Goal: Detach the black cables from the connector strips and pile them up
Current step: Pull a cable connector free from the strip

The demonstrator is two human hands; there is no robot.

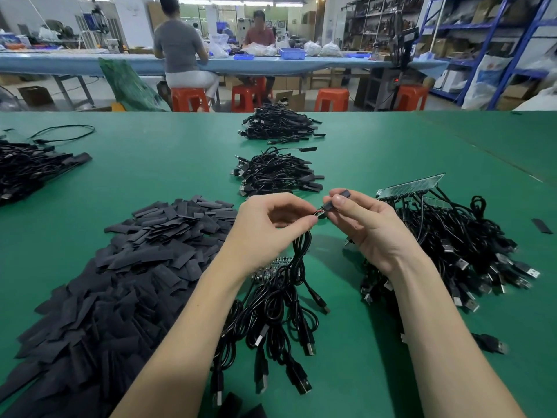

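Forearms lead to hands [265,224] [364,224] pinching black cable [301,251].

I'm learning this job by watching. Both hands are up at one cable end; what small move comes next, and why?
Probably slide the black sleeve in the right hand down over the bare cable end pinched by the left hand. The sleeve sits right beside that exposed tip, lined up with it, and the nearest finished pile shows sleeved ends.

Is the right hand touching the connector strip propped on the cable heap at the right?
Apart. The head view shows the right hand pinching a small black sleeve, with green table between it and the connector strip.
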